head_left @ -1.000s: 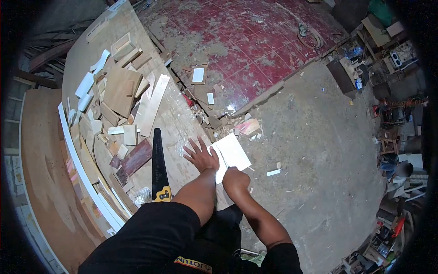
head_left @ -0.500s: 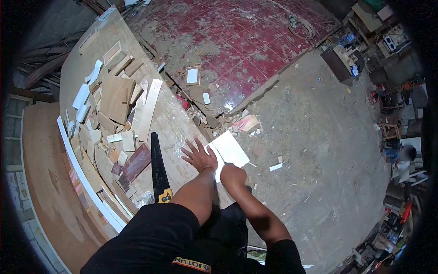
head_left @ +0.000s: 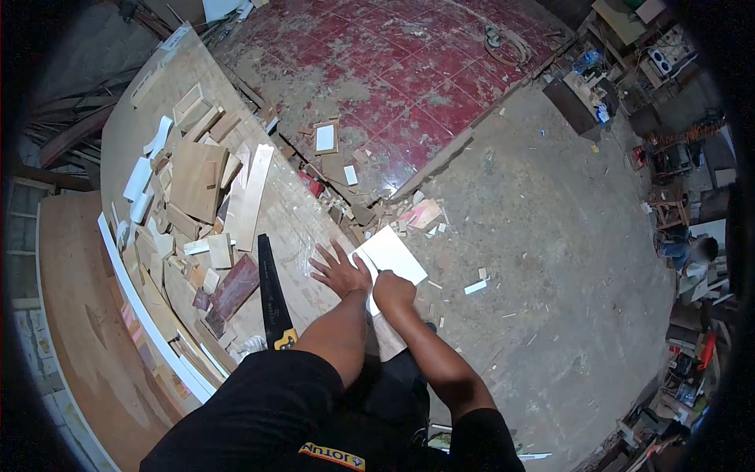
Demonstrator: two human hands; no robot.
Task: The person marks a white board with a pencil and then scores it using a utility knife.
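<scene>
A white board [head_left: 395, 256] sticks out over the edge of a wooden worktable [head_left: 292, 212]. My left hand [head_left: 344, 271] lies on the tabletop and the board's left part, its fingers spread. Close beside it, my right hand [head_left: 395, 291] is closed in a fist over the board; what it grips is hidden under the fingers. A dark line runs across the board just ahead of the fist. To the left of my left forearm lies a handsaw [head_left: 272, 291] with a black blade and a yellow handle, touched by neither hand.
Wood offcuts [head_left: 197, 179] and curved white pieces [head_left: 138, 178] are heaped on the table's left side. Scraps lie on the concrete floor [head_left: 535, 228] and red tiles [head_left: 409, 71]. A person [head_left: 696, 256] is at the far right.
My right fist has shifted slightly up and left along the board. My left hand stays spread in nearly the same place. The whole view has shifted a little.
</scene>
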